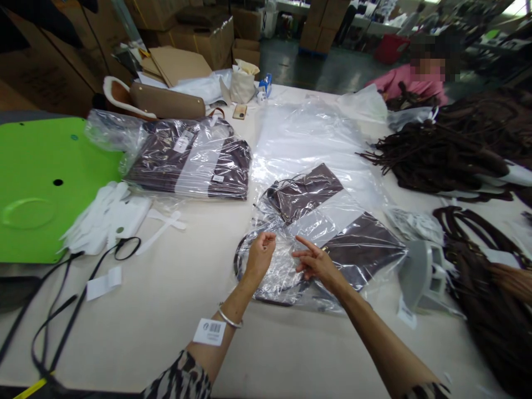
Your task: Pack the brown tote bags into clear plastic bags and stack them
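Note:
A dark brown bag (353, 244) with a pale band round its middle lies in a clear plastic bag (286, 257) on the table in front of me. Over the plastic's near left part is my left hand (261, 256), its fingers curled together; whatever they hold, if anything, is too small to make out. My right hand (316, 261) is just to its right, fingers spread, over the plastic beside the brown bag. A white barcode label (209, 332) sticks to my left forearm, below a bangle.
Another wrapped brown bag (195, 158) lies at left, near white cut pieces (110, 216) and a green board (50, 183). Flat plastic bags (307, 133) are stacked behind. A grey tape dispenser (421, 277) and piled brown bags (449, 144) stand right; a person in pink (399, 83) sits beyond.

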Demonstrator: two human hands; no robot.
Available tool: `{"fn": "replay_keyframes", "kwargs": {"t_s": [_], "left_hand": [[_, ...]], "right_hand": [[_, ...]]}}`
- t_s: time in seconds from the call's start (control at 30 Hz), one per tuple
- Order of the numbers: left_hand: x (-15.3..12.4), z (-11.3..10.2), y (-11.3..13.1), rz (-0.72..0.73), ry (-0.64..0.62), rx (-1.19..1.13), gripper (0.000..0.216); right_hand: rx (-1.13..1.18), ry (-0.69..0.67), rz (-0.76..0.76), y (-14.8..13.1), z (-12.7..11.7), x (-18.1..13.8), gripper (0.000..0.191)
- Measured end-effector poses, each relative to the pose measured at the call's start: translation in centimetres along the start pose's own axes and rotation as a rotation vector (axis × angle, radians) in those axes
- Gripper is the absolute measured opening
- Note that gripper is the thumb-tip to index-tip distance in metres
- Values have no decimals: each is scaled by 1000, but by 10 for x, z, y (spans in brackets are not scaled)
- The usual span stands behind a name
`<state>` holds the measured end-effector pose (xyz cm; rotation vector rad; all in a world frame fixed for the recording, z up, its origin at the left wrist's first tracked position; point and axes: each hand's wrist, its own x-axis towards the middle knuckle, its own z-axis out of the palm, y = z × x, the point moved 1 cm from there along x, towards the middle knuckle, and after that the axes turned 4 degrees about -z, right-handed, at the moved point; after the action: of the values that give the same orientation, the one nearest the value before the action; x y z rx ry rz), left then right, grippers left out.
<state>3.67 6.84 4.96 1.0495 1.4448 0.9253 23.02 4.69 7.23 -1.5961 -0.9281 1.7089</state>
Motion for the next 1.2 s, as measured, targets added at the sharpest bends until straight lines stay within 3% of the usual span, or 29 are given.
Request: {"fn": "replay_keyframes", "kwargs": {"t_s": [0.4,0.53,0.67,0.9,1.03,1.2], "left_hand": [[-13,22,0,454,-15,372,28],[-12,32,-2,528,-20,480,26],[-4,45,-5,498,-73,560,23],[24,65,-6,226,-260,757,21],[42,69,1,175,-305,825,24],[53,71,9,126,-343,901,26]], "right_hand": [[-195,24,-48,-2,-20,10,70],[-205,20,-41,-1,-23,12,66],[-202,27,-26,2,-25,17,65],[-314,30,-3,3,-26,25,63],[-675,11,-83,-3,-33,31,59],[-1502,-30,-612,-23,-54,37,55]]}}
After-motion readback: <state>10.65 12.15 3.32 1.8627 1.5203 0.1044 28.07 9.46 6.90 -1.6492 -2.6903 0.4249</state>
